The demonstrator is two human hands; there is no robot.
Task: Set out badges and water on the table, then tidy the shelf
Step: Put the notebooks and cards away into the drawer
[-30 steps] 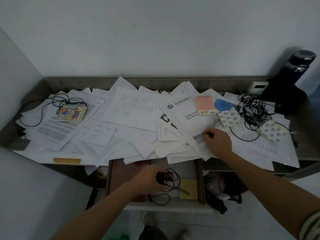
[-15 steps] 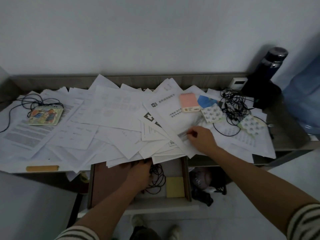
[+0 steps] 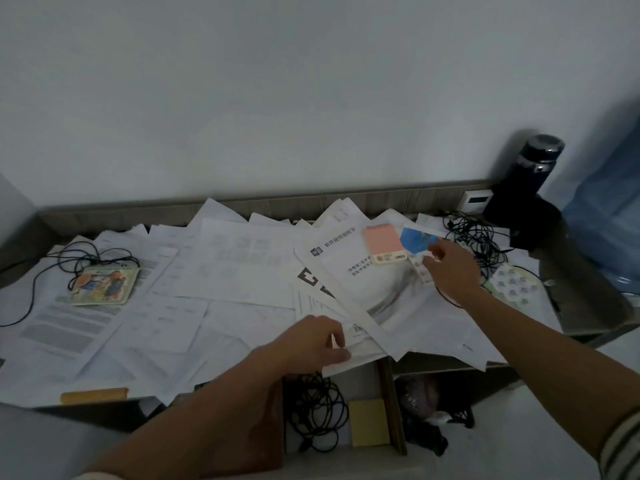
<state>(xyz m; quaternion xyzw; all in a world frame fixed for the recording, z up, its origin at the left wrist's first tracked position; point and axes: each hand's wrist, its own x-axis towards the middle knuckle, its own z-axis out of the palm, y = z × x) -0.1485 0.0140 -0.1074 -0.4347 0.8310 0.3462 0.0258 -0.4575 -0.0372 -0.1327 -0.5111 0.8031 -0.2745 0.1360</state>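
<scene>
Our right hand (image 3: 450,271) is nearer the blue card (image 3: 414,239), which lies just left of its curled fingertips; we cannot tell if they grip it. Our left hand (image 3: 308,344) pinches the paper stack (image 3: 349,289) at its near edge.

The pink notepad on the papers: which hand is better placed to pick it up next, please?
Probably the right hand: it is beside the pink notepad, fingers at the blue card; the left hand grips papers at the near edge.
</scene>
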